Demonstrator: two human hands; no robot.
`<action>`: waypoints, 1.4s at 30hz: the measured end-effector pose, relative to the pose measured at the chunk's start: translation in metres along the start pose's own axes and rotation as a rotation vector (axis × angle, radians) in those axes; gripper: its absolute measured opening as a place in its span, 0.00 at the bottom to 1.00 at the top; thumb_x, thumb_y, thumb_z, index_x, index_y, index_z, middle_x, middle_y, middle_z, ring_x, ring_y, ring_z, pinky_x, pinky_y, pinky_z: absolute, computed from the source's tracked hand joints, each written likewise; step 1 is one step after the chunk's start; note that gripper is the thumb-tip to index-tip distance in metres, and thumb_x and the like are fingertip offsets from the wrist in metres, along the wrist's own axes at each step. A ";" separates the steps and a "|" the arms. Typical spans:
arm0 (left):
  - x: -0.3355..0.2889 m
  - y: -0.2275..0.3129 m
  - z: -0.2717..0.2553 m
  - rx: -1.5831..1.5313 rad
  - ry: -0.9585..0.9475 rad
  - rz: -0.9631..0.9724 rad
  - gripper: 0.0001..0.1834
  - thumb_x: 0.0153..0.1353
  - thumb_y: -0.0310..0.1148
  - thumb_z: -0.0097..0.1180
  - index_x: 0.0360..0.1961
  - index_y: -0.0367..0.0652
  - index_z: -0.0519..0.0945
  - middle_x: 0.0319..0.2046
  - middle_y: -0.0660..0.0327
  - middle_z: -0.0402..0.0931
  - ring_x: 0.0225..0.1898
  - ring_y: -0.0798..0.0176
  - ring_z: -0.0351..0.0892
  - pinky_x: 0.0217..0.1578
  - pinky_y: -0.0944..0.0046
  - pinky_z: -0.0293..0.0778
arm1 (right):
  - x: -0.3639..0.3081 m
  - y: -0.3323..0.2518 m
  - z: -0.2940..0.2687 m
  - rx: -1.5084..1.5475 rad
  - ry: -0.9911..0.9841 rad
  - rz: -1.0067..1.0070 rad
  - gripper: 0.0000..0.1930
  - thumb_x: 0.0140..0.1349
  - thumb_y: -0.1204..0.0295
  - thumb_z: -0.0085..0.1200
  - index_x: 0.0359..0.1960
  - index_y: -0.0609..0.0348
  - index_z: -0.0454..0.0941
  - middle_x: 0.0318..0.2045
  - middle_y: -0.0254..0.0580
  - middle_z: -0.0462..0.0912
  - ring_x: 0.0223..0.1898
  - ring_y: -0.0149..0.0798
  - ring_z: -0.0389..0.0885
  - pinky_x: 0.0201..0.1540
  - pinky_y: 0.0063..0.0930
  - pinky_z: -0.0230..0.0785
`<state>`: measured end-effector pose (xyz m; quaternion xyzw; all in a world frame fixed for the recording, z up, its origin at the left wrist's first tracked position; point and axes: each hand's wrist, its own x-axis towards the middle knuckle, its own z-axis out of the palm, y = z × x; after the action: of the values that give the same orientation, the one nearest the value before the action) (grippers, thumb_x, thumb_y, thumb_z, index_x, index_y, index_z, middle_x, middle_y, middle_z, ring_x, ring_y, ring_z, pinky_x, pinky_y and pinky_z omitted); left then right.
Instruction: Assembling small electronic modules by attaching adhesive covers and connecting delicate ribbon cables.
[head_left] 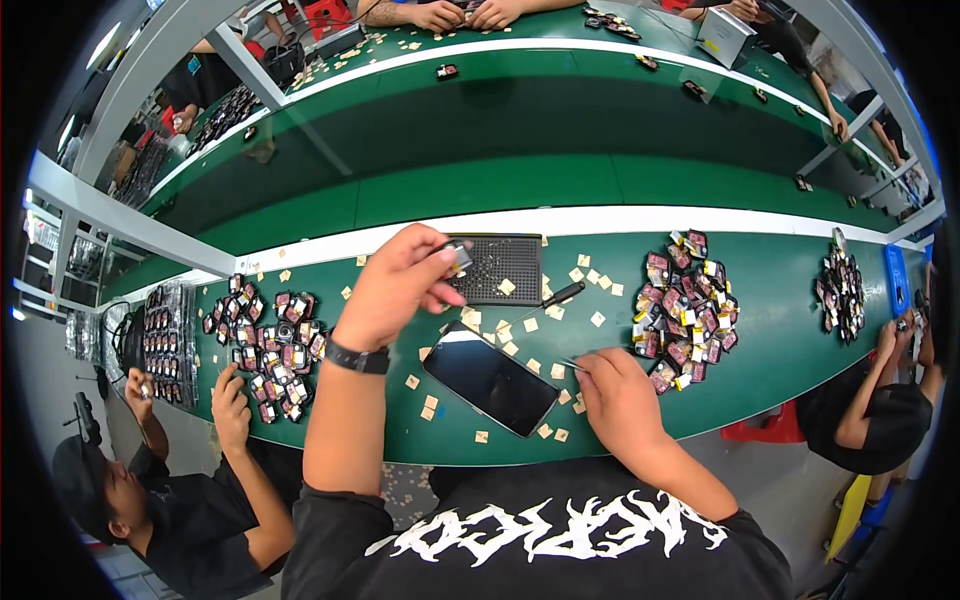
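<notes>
My left hand point(398, 278), a dark band on its wrist, is raised over the left edge of a black perforated tray point(515, 268). Its fingers pinch a small black electronic part point(461, 258) with a pale face. Low over the table, my right hand point(620, 398) is closed on a thin metal tool point(570, 363), mostly hidden by the fingers; its kind is unclear. Between the hands a dark-screened phone point(492, 382) lies at a slant. A black-handled screwdriver point(563, 294) rests beside the tray, and tan square pieces point(597, 319) are scattered around.
Piles of small black parts with pink and yellow bits lie right point(690, 310) and left point(283, 345). Clear trays point(170, 335) of parts stand far left. Co-workers sit on both sides and across. Beyond a white ledge point(600, 220) runs a green belt-like surface point(560, 185).
</notes>
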<state>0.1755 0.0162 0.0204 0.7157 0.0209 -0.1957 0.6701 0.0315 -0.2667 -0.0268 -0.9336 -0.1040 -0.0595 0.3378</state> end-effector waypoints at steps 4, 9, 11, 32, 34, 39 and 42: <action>-0.040 -0.027 -0.029 -0.068 0.212 0.055 0.09 0.73 0.32 0.59 0.49 0.38 0.79 0.35 0.64 0.83 0.30 0.72 0.84 0.28 0.75 0.73 | 0.002 0.004 0.000 0.037 -0.012 0.008 0.08 0.64 0.76 0.61 0.44 0.61 0.82 0.39 0.46 0.80 0.41 0.53 0.81 0.44 0.43 0.76; -0.086 -0.060 -0.051 0.018 0.450 0.023 0.09 0.71 0.29 0.61 0.48 0.37 0.81 0.32 0.67 0.84 0.28 0.76 0.79 0.28 0.76 0.71 | 0.000 0.001 -0.010 0.041 -0.035 0.096 0.09 0.63 0.73 0.64 0.43 0.59 0.82 0.36 0.46 0.81 0.32 0.53 0.82 0.35 0.43 0.76; -0.088 -0.064 -0.053 0.077 0.507 0.022 0.09 0.70 0.28 0.63 0.47 0.35 0.83 0.31 0.68 0.83 0.28 0.78 0.78 0.29 0.77 0.72 | -0.002 0.003 -0.018 -0.018 -0.032 0.094 0.09 0.62 0.72 0.65 0.43 0.59 0.82 0.35 0.46 0.80 0.31 0.53 0.82 0.33 0.43 0.76; -0.080 -0.068 -0.043 1.260 0.810 0.389 0.15 0.63 0.35 0.68 0.42 0.32 0.86 0.40 0.48 0.81 0.29 0.50 0.79 0.32 0.55 0.76 | -0.004 0.028 -0.029 -0.430 0.098 0.137 0.14 0.62 0.71 0.64 0.48 0.61 0.80 0.30 0.47 0.80 0.30 0.54 0.82 0.31 0.46 0.74; -0.087 -0.061 -0.025 0.992 0.795 0.341 0.13 0.63 0.30 0.67 0.44 0.31 0.85 0.41 0.51 0.80 0.27 0.57 0.77 0.29 0.60 0.75 | -0.006 0.031 -0.028 -0.441 0.111 0.132 0.12 0.62 0.71 0.65 0.45 0.61 0.82 0.29 0.47 0.80 0.29 0.54 0.82 0.31 0.46 0.74; -0.104 -0.048 0.028 0.510 0.549 0.340 0.07 0.62 0.24 0.67 0.40 0.32 0.86 0.33 0.61 0.82 0.23 0.75 0.72 0.26 0.73 0.69 | -0.004 0.031 -0.024 -0.385 0.208 0.085 0.07 0.61 0.70 0.64 0.34 0.58 0.80 0.25 0.46 0.79 0.27 0.52 0.82 0.29 0.46 0.75; -0.107 -0.050 0.055 0.364 0.340 0.341 0.07 0.63 0.24 0.67 0.41 0.32 0.87 0.33 0.61 0.83 0.25 0.76 0.74 0.26 0.75 0.69 | -0.003 0.030 -0.023 -0.275 0.218 0.106 0.06 0.63 0.70 0.64 0.33 0.57 0.80 0.26 0.45 0.80 0.26 0.52 0.82 0.28 0.44 0.75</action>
<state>0.0478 -0.0073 0.0040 0.8399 -0.0229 0.0418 0.5407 0.0348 -0.3047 -0.0282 -0.9631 -0.0082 -0.1561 0.2191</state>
